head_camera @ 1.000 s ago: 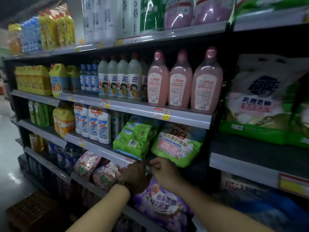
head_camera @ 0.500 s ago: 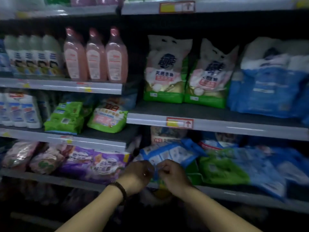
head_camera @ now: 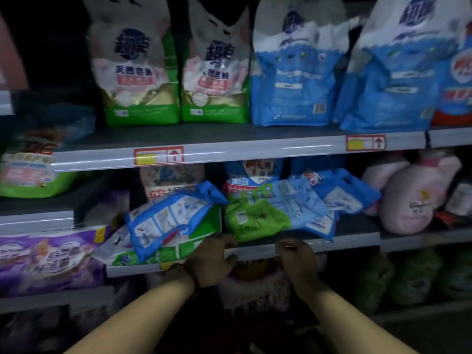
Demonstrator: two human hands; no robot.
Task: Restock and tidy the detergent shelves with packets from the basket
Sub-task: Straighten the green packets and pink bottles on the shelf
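The upper shelf (head_camera: 229, 139) before me carries upright green-and-white bags (head_camera: 135, 72) and blue bags (head_camera: 293, 72). My lower shelf (head_camera: 357, 233) holds flat blue packets (head_camera: 163, 221), a green packet (head_camera: 255, 218) and a pink bag (head_camera: 413, 200), overlapping untidily.

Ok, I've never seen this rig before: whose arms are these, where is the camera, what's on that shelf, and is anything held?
No machine here: each grip is a person's bare hand. The single picture comes from a camera worn on the person's head, looking forward and down. The left hand and right hand are both at the front edge of the lower shelf. On it lie a tilted blue packet, a green packet and, further right, a pink bag. The shelf above carries upright green-and-white bags and blue bags. No packet is clearly held. Whether the fingers clasp the shelf edge is too dark to tell.
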